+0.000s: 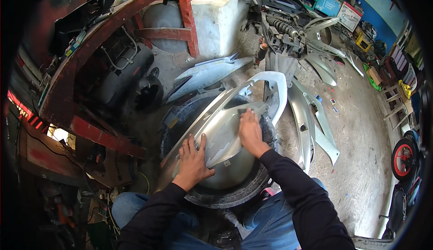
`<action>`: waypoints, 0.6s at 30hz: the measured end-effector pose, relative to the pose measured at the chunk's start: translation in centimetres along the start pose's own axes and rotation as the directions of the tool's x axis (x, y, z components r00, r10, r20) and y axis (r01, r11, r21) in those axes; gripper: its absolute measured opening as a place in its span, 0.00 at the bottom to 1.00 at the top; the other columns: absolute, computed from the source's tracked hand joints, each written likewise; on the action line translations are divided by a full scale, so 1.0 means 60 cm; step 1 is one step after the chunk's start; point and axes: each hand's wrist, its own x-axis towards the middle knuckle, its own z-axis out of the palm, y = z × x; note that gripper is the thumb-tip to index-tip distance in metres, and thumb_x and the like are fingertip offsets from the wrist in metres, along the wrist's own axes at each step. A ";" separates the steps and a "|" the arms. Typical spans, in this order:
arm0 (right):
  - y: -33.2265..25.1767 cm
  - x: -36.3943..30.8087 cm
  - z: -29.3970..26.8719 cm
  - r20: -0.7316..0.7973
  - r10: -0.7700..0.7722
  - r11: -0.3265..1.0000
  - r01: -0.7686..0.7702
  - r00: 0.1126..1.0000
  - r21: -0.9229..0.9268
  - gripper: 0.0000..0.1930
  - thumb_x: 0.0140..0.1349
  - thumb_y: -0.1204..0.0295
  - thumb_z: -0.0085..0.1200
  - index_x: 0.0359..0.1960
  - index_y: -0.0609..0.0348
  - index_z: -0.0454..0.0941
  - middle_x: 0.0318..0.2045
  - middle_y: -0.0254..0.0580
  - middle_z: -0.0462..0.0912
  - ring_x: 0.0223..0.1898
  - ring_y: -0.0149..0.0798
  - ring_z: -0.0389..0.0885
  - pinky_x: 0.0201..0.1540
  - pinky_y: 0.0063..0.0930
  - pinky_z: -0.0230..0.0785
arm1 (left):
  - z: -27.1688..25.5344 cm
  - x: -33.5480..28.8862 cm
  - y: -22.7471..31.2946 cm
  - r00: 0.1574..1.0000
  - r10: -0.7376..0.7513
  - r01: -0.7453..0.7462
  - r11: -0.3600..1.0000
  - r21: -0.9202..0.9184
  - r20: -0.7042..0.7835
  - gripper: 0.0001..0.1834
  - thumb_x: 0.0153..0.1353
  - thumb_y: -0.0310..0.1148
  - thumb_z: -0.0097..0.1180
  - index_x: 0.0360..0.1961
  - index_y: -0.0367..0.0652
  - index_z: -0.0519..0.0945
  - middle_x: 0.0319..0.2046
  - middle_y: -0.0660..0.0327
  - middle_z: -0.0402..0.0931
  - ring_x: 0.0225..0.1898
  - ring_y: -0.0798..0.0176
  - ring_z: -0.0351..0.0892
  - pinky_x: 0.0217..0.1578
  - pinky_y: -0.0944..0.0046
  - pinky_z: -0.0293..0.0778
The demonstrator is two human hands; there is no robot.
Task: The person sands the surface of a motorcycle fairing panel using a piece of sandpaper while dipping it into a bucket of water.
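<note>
A long silver motorcycle body panel [222, 128] with dull grey patches lies across a round black tub [243, 200] between my knees. My left hand [193, 162] rests on the panel's near left part, fingers spread and pressing on its surface. Farther along and to the right, my right hand [251, 130] presses its fingertips onto a grey patch. Its fingers are held together, and something small and dark shows at their tips; its kind is too hidden to tell. The panel's pale curved end [275, 81] reaches past the tub's far rim.
Beyond the tub lies another pale panel [205, 74]. More silver panels [303, 119] lie on the floor at right. A red metal frame [108, 137] stands at left around a dark tank [128, 69]. Partly dismantled motorcycle parts [286, 27] are behind; a red-rimmed wheel [403, 157] is far right.
</note>
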 end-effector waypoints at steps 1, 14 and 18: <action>0.000 -0.001 -0.001 0.071 -0.058 0.998 0.058 0.996 -0.009 0.17 0.74 0.74 0.42 0.57 0.75 0.73 0.66 0.75 0.68 0.69 0.68 0.67 0.75 0.55 0.53 | 0.000 -0.001 0.000 1.000 0.006 -0.006 1.000 0.004 -0.003 0.68 0.34 0.51 0.78 0.77 0.41 0.55 0.70 0.30 0.54 0.69 0.31 0.56 0.65 0.40 0.58; 0.034 -0.001 0.007 -0.083 -0.101 0.979 0.114 0.991 0.170 0.23 0.75 0.72 0.44 0.63 0.82 0.65 0.59 0.73 0.76 0.65 0.65 0.73 0.72 0.53 0.60 | 0.000 0.002 -0.004 1.000 0.014 -0.014 1.000 -0.005 -0.017 0.68 0.34 0.51 0.78 0.77 0.41 0.55 0.69 0.31 0.55 0.68 0.29 0.57 0.64 0.38 0.59; 0.026 0.001 -0.009 -0.010 -0.293 0.947 0.292 0.956 0.131 0.23 0.75 0.70 0.43 0.63 0.78 0.68 0.58 0.71 0.77 0.64 0.64 0.74 0.71 0.51 0.61 | 0.000 0.002 -0.008 1.000 0.000 0.000 1.000 -0.010 -0.020 0.68 0.33 0.51 0.78 0.76 0.42 0.56 0.69 0.31 0.55 0.68 0.30 0.57 0.64 0.38 0.59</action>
